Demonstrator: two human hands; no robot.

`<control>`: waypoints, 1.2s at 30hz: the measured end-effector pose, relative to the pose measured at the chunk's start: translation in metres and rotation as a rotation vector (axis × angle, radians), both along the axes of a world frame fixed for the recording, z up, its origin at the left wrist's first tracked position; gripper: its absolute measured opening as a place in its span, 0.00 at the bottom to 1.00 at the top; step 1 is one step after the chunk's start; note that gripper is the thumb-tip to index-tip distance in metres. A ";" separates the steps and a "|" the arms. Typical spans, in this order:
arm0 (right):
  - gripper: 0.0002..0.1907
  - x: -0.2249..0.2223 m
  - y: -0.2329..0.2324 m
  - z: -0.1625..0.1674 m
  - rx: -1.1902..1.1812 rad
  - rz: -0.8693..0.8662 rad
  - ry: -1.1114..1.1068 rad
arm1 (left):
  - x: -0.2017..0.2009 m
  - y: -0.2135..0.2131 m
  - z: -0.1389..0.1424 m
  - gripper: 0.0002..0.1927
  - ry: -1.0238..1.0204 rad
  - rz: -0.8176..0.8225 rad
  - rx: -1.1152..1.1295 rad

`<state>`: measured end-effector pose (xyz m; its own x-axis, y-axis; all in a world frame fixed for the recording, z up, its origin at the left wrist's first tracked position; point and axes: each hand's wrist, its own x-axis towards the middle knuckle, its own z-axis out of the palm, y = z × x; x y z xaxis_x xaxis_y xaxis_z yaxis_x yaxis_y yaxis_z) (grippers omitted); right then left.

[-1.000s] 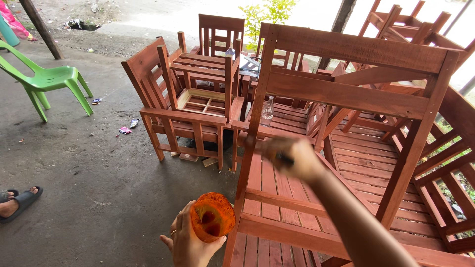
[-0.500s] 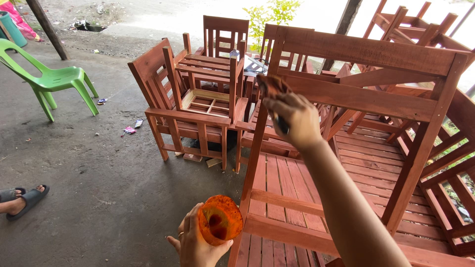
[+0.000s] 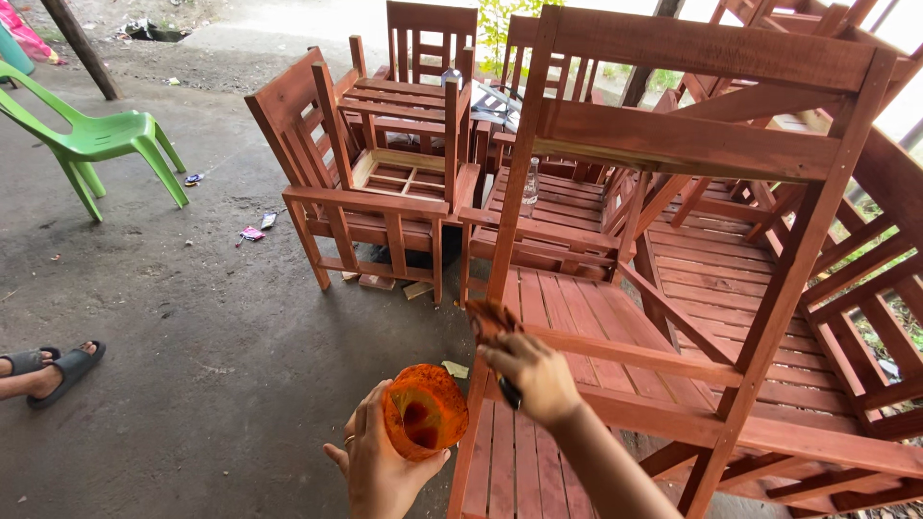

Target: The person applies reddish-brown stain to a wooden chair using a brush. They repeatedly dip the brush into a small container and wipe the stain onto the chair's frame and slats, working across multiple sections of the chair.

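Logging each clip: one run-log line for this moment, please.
left hand: holds orange cup | right hand: brush on front post of reddish wooden chair

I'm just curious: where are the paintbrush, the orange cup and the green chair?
Paintbrush [image 3: 492, 317], head view, on its stained bristles.
Orange cup [image 3: 424, 411], head view, on its inner wall.
Green chair [image 3: 108, 135], head view, on its seat.

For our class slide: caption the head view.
Right hand brushes reddish wooden chair frame; left hand holds orange-stained cup.
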<state>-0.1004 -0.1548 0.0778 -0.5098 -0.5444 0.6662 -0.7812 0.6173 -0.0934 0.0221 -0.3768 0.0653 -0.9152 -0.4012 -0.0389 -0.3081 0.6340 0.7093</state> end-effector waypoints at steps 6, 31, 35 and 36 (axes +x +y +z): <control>0.17 0.058 -0.011 -0.067 -0.012 0.014 -0.234 | 0.025 -0.007 -0.011 0.68 -0.017 0.007 -0.003; 0.14 0.026 -0.003 0.004 -0.059 0.026 -0.444 | 0.031 0.009 -0.032 0.67 0.039 -0.058 -0.018; 0.10 0.007 0.011 0.024 -0.370 -0.070 -0.228 | 0.030 0.012 -0.027 0.68 0.010 -0.087 -0.031; 0.10 0.012 0.012 0.020 -0.471 -0.085 -0.271 | 0.030 0.013 -0.026 0.68 -0.001 -0.095 -0.044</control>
